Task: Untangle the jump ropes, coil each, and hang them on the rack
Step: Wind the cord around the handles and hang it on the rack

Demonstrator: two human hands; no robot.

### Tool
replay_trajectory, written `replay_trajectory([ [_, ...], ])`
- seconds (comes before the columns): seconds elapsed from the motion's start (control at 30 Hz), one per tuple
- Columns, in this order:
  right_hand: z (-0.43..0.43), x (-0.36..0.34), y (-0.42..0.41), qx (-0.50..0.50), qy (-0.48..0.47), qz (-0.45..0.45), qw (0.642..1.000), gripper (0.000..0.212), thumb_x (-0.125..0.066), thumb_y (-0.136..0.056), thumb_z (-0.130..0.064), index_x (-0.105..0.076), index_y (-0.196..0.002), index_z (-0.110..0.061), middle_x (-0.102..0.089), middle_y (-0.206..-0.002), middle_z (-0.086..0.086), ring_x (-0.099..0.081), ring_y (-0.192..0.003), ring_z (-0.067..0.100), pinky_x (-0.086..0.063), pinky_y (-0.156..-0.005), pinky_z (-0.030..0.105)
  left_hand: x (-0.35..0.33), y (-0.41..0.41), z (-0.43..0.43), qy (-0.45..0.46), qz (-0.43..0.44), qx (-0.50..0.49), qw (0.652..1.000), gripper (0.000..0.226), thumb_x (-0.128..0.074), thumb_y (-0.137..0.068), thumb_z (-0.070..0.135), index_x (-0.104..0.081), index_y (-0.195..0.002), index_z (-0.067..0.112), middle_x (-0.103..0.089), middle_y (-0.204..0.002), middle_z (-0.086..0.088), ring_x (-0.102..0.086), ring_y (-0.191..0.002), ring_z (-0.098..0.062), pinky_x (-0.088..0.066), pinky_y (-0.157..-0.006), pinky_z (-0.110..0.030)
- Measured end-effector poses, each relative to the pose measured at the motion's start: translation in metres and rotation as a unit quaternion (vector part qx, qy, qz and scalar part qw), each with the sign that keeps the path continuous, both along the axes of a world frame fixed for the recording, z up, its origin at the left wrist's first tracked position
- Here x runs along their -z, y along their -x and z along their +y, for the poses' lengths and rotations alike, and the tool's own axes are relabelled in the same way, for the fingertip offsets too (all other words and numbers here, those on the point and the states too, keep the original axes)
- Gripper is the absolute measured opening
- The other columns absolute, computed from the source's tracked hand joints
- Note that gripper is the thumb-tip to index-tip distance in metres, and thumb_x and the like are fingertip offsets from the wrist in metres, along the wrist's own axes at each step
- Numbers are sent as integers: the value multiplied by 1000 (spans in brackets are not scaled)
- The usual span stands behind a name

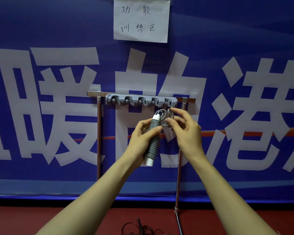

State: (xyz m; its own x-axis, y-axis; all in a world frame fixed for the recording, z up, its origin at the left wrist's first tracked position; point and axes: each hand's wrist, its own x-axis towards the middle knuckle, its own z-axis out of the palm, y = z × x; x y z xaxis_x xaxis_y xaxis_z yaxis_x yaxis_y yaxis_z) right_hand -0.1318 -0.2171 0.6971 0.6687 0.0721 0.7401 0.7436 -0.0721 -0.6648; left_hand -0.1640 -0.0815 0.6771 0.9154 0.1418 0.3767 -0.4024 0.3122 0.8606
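Observation:
My left hand (143, 139) grips a grey jump rope (154, 138), its cord wound tightly round the two white handles held together. A small loop of grey cord (165, 118) sticks up from the top of the bundle. My right hand (185, 129) pinches that loop between thumb and fingers, just under the right end of the grey hook rack (141, 99). The rack's hooks hold nothing. A dark jump rope (143, 228) lies tangled on the red floor at the bottom edge, partly cut off.
The rack hangs on a metal bar (93, 93) carried by two thin metal uprights (99, 133) in front of a blue banner with large white characters. A white paper sign (141, 19) hangs above. One slanted stand leg (180, 223) reaches the floor at lower right.

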Motion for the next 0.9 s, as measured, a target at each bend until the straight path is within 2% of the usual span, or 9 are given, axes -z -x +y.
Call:
replay_trajectory([
  [0.2, -5, -1, 1, 20, 38, -4, 999, 21, -69, -87, -15, -71, -107, -23, -71, -98, -5, -64, -91, 9, -53, -72, 16, 3, 1, 2, -31, -2, -8, 999, 41, -69, -86, 10, -55, -124, 12, -64, -107, -11, -66, -75, -13, -54, -65, -25],
  [0.27, -7, -1, -5, 70, 67, -6, 995, 16, -71, -87, -20, -73, -102, -24, -69, -94, -4, -63, -90, 12, -52, -72, 20, 4, 3, 3, -46, -3, -9, 999, 41, -70, -84, 11, -56, -123, 15, -64, -111, -12, -65, -78, -16, -54, -66, -26],
  [0.33, -8, -2, -7, 133, 96, -23, 986, 12, -70, -87, -21, -73, -99, -24, -63, -91, -3, -58, -84, 9, -45, -68, 14, 6, 4, 3, -59, -9, -8, 998, 41, -72, -82, 13, -58, -121, 18, -64, -115, -11, -64, -81, -19, -54, -67, -27],
  [0.47, -3, -5, -5, 230, 144, -93, 958, 12, -70, -86, -14, -73, -98, -14, -47, -87, -2, -45, -69, 4, -36, -62, 11, 9, 4, 3, -120, -45, -32, 991, 39, -74, -83, 14, -60, -118, 24, -65, -116, -1, -64, -89, -19, -56, -74, -28],
  [0.57, 3, -3, -2, 276, 193, -201, 920, 11, -75, -80, -2, -73, -90, -5, -50, -74, -1, -49, -70, 14, -47, -54, 26, 11, 5, 5, -166, -69, -49, 982, 39, -74, -84, 15, -59, -118, 27, -64, -116, 5, -63, -92, -16, -56, -78, -28],
  [0.67, 0, 0, -6, 223, 197, -213, 931, 18, -69, -85, -3, -73, -102, -6, -69, -85, 6, -56, -80, 17, -54, -66, 35, 9, 6, 11, -188, -88, -48, 977, 41, -73, -84, 15, -57, -119, 29, -63, -116, 10, -62, -98, -17, -55, -79, -27],
  [0.77, -3, -2, -2, 100, 142, -111, 979, 27, -60, -92, -5, -67, -118, -12, -67, -106, -1, -60, -98, 8, -51, -84, 19, 1, 8, 18, -192, -106, -37, 975, 43, -73, -83, 12, -57, -121, 26, -63, -115, 11, -62, -96, -13, -55, -78, -28],
  [0.83, -5, -4, 4, 53, 90, -73, 992, 25, -60, -93, -6, -66, -114, -19, -66, -104, -9, -63, -97, 3, -52, -81, 14, -2, 9, 20, -196, -109, -24, 974, 44, -72, -83, 10, -56, -122, 23, -64, -114, 11, -61, -94, -10, -55, -76, -28],
  [0.9, -7, -6, 7, 11, 34, -18, 999, 19, -63, -91, -6, -61, -103, -21, -67, -97, -8, -68, -86, 6, -55, -68, 16, -2, 10, 21, -213, -108, -17, 971, 44, -72, -84, 9, -57, -122, 23, -64, -113, 11, -61, -95, -10, -56, -78, -30],
])
